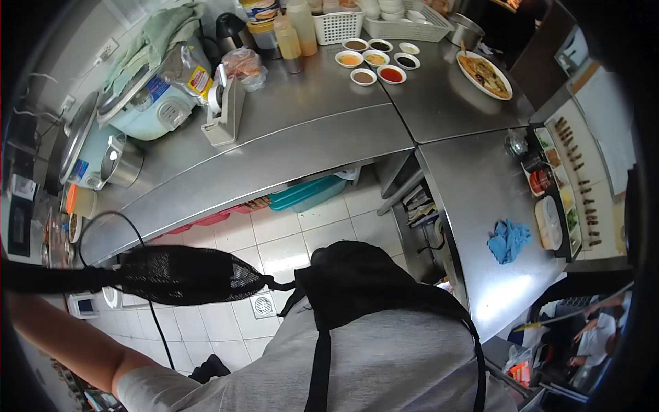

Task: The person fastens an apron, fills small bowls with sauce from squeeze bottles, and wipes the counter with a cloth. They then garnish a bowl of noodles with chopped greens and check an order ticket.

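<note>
Along the left edge of the view, the bare left forearm [72,336] runs out of frame. Neither the left hand nor the right hand shows; how far each is open, and what it may hold, cannot be determined.

Nearest the forearm, a black mesh pad [185,275] hangs across the view above the tiled floor [278,255], carried at its outer end by a broad strap [62,279]. Its inner cord ends beside the black apron [371,278]; whether they are joined cannot be confirmed.

Beyond, on the steel counter [288,137], a rice cooker [168,106] stands under a wall socket [106,49], presumably for power. Small sauce dishes [392,75] sit level and close together near the corner, probably to keep them within one reach. An oval plate [484,77] of food rests apart from them, on the other side of the counter joint. A crumpled blue cloth [509,240] lies beside a white container [548,223], apparently handy for wiping.
</note>
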### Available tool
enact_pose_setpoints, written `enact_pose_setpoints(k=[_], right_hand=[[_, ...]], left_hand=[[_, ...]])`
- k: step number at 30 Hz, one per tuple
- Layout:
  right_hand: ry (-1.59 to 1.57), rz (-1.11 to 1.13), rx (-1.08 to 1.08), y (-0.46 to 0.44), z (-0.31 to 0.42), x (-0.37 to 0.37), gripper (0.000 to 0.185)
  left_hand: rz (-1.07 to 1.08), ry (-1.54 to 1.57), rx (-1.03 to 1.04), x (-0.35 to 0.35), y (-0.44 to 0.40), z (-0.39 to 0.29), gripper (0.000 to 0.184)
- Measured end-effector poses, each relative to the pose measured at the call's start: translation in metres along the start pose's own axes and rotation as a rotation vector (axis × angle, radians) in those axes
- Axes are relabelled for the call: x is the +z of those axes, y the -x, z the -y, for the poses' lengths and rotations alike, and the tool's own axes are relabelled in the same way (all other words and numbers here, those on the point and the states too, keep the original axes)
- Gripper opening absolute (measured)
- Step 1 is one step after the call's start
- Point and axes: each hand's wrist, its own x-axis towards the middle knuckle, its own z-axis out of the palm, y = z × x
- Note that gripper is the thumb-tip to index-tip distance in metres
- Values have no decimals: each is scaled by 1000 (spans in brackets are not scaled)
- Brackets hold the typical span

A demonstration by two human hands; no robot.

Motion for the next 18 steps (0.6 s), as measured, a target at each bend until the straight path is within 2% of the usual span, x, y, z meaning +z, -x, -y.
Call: enact_pose_setpoints(k=[9,13,18], right_hand=[[4,-79,0,0,-2,-11,34],[-59,-179,20,-7,1,-5,34],[-128,-238,56,-1,6,22,34]], left_hand=[[-32,30,-19,19,104,29,16],[-101,58,55,27,111,57,17],[38,157,50,5,104,63,14]])
